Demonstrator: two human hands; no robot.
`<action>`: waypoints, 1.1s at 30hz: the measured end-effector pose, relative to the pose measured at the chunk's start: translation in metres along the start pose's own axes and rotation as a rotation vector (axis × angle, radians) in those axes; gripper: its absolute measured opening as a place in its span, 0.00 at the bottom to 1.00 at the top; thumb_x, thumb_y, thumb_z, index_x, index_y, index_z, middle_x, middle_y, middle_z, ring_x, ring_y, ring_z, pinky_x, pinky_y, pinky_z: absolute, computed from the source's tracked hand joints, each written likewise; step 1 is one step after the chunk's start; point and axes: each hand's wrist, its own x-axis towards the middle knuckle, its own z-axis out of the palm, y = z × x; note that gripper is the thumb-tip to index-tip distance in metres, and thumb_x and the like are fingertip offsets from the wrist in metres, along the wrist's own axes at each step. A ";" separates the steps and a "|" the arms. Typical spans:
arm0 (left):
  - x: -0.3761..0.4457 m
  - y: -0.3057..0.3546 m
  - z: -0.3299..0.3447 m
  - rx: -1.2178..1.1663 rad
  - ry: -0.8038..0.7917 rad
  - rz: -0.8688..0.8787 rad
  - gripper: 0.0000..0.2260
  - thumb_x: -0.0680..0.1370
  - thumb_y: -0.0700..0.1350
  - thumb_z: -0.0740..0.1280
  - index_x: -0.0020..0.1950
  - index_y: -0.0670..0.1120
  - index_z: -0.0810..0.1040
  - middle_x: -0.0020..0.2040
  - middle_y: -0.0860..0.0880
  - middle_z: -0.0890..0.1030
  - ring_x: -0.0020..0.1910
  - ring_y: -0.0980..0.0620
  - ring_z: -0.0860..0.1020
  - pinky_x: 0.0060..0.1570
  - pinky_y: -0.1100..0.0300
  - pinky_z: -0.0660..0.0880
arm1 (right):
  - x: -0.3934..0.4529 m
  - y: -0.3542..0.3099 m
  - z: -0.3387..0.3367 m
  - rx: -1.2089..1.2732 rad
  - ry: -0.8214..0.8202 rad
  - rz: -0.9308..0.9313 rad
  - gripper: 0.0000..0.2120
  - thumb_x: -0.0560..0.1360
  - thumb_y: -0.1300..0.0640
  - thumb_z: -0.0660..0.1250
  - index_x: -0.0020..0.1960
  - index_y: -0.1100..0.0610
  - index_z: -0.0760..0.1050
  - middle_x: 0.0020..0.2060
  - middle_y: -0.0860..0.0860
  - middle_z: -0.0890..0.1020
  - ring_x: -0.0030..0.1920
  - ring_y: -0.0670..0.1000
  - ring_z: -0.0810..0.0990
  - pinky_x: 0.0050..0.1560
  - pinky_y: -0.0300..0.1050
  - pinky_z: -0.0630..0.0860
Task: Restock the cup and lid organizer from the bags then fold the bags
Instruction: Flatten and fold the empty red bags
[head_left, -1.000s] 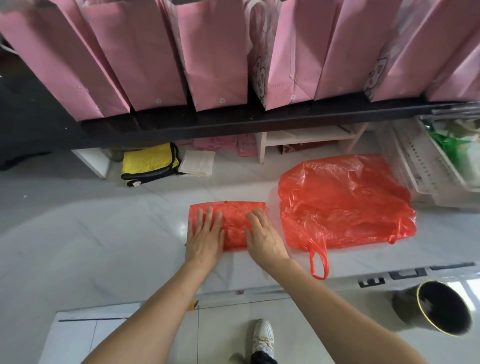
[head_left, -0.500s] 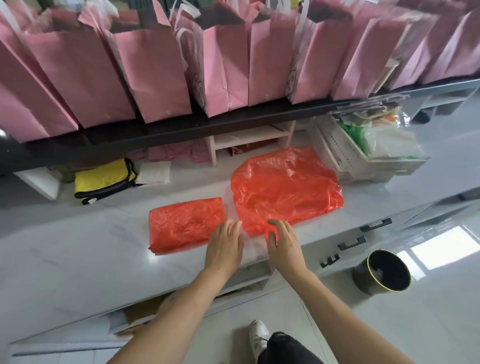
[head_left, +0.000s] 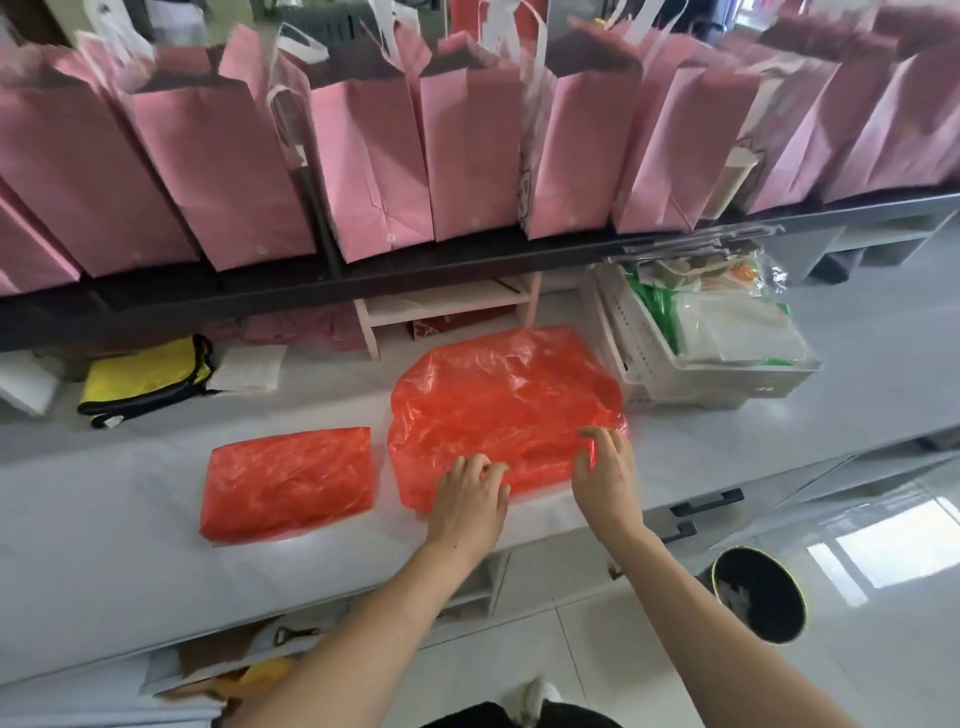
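I see both hands on the near edge of the unfolded red bag (head_left: 506, 400), which lies spread on the white counter (head_left: 104, 519); my left hand (head_left: 467, 501) has its fingers curled down onto the bag's near left corner, pressing or bunching the plastic, though I cannot tell whether it truly pinches it; my right hand (head_left: 605, 475) sits at the near right corner with fingers bent and spread, fingertips on the film, thumb side half seen through the plastic. The folded red bag (head_left: 288, 483) lies flat just to the left, apart from the big one by a narrow strip of counter, its near edge close to the counter's front lip. There is open counter to the left of the folded bag and in front of it; to the right, a white basket (head_left: 649, 358) of packets crowds the big bag's far right corner. Behind, a dark shelf (head_left: 415, 270) overhangs, lined with upright pink paper bags (head_left: 363, 166); under it sit a yellow cloth (head_left: 148, 376) and a small white rack (head_left: 447, 306). A black bin (head_left: 758, 597) stands on the floor to the right. No writing is legible to me; print on one pink bag is too blurred.
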 end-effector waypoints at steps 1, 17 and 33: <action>0.005 0.008 0.004 0.009 -0.005 -0.011 0.16 0.86 0.52 0.55 0.71 0.53 0.72 0.64 0.53 0.73 0.61 0.48 0.69 0.58 0.53 0.70 | 0.012 0.010 -0.007 -0.007 -0.005 0.006 0.13 0.81 0.63 0.62 0.63 0.56 0.77 0.60 0.51 0.78 0.64 0.54 0.73 0.64 0.51 0.72; 0.033 0.033 0.058 0.103 -0.226 -0.287 0.31 0.81 0.40 0.59 0.83 0.49 0.54 0.84 0.43 0.52 0.82 0.43 0.55 0.79 0.46 0.58 | 0.067 0.075 -0.026 -0.134 -0.552 0.032 0.19 0.86 0.49 0.50 0.57 0.53 0.80 0.55 0.52 0.80 0.60 0.57 0.75 0.61 0.55 0.73; 0.043 0.038 0.042 -0.284 0.220 -0.334 0.14 0.85 0.49 0.56 0.60 0.50 0.81 0.63 0.52 0.79 0.66 0.50 0.74 0.67 0.50 0.71 | 0.019 0.045 -0.011 0.335 -0.748 0.405 0.24 0.81 0.49 0.62 0.76 0.51 0.71 0.63 0.51 0.80 0.54 0.50 0.85 0.61 0.54 0.81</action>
